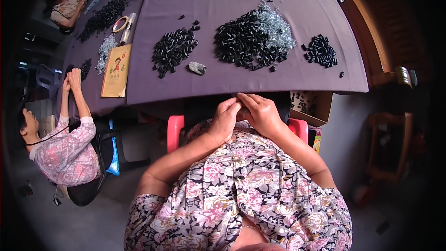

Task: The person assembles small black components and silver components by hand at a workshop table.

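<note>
In the head view, I have both bare hands together just below the near edge of the purple-grey cloth-covered tabletop. The left hand has its fingers curled inward, and the right hand bends over to meet it at the fingertips. Whether either is closed on something between them, I cannot tell; the fingers hide it.

From where the hands meet, the large heap of small black cylindrical pieces lies at twelve o'clock on the tabletop, with a heap of clear, shiny slender pieces against its one o'clock side. The black pieces point every way, so I read no common long axis. I judge the right hand slightly nearer the clear ones.

A smaller black heap sits at ten o'clock, nearer the left hand; before it rests a grey oblong lump, its long axis running roughly ten to four. Another black heap lies at two o'clock. An open brown cardboard box holding dark pieces stands at three.
</note>
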A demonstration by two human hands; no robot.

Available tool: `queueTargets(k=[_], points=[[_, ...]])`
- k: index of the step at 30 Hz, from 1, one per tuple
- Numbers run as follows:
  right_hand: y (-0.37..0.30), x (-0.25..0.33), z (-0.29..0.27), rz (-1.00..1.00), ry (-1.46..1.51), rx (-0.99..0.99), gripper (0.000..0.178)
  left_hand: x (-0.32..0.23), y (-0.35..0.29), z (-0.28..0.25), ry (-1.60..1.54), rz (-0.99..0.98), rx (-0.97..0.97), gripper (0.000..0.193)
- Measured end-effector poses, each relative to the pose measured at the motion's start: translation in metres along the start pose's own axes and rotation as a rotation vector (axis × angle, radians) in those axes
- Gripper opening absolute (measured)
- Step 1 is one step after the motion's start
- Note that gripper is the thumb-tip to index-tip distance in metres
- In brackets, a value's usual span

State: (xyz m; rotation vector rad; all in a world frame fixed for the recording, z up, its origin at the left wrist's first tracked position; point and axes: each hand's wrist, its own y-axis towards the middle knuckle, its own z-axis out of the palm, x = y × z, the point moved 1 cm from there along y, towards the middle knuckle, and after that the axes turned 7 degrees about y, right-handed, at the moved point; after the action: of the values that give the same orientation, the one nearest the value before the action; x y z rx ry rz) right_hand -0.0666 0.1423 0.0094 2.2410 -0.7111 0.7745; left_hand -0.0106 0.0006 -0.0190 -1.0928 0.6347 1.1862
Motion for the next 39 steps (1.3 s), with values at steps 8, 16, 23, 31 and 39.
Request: queueTargets(k=[8,16,23,31,39], points=[[-0.003,-0.006,0.004,-0.067,-0.127,0.049,0.049,0.012,0.007,-0.01,-0.025,-0.03,0.051,0.022],[0.0,-0.002,0.003,0.126,0.199,0.017,0.044,0.006,0.002,0.0,-0.077,0.025,-0.009,0.02],[-0.004,-0.008,0.002,0.014,0.067,0.008,0.039,0.006,0.001,-0.003,-0.075,-0.084,0.064,0.02],[0.0,-0.006,-0.002,0.096,0.189,0.007,0.037,-0.004,-0.001,0.003,-0.14,-0.086,0.052,0.021],[-0.002,-0.003,-0.004,0.093,0.216,0.016,0.046,0.002,-0.004,-0.002,-0.112,-0.056,0.08,0.021]])
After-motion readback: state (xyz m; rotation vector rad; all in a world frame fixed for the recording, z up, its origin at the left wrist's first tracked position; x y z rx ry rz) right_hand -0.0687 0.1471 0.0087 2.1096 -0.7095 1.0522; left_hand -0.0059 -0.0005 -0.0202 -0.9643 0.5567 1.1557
